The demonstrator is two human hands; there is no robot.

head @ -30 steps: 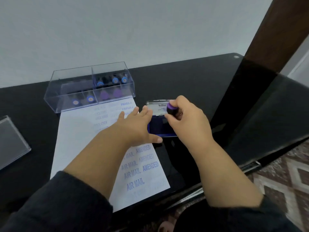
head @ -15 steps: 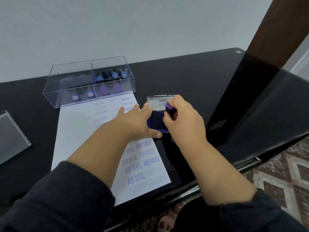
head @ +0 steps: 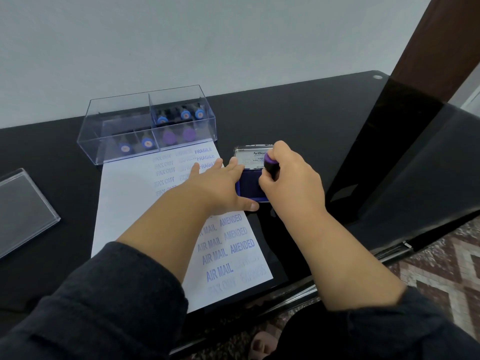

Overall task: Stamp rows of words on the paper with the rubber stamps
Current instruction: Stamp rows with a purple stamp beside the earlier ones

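A white paper [head: 124, 203] lies on the black table, printed with blue rows reading FAX OUT, FRAGILE, AIR MAIL and AMENDED. To its right sits an open ink pad [head: 249, 187] with a blue inked surface and raised lid. My right hand [head: 291, 185] grips a rubber stamp [head: 270, 166] with a purple top and black body, held down on the pad. My left hand [head: 220, 185] lies flat with fingers spread on the paper's right edge, fingertips and thumb touching the pad's left side.
A clear plastic box [head: 145, 131] with dividers stands behind the paper and holds several more stamps with blue and purple tops. Its clear lid [head: 23, 211] lies at the far left. The table's front edge [head: 293, 294] runs just below the paper; patterned floor shows to the right.
The view has shifted slightly. My right hand stays over the ink pad with the stamp, and my left hand keeps its place on the paper beside the pad.
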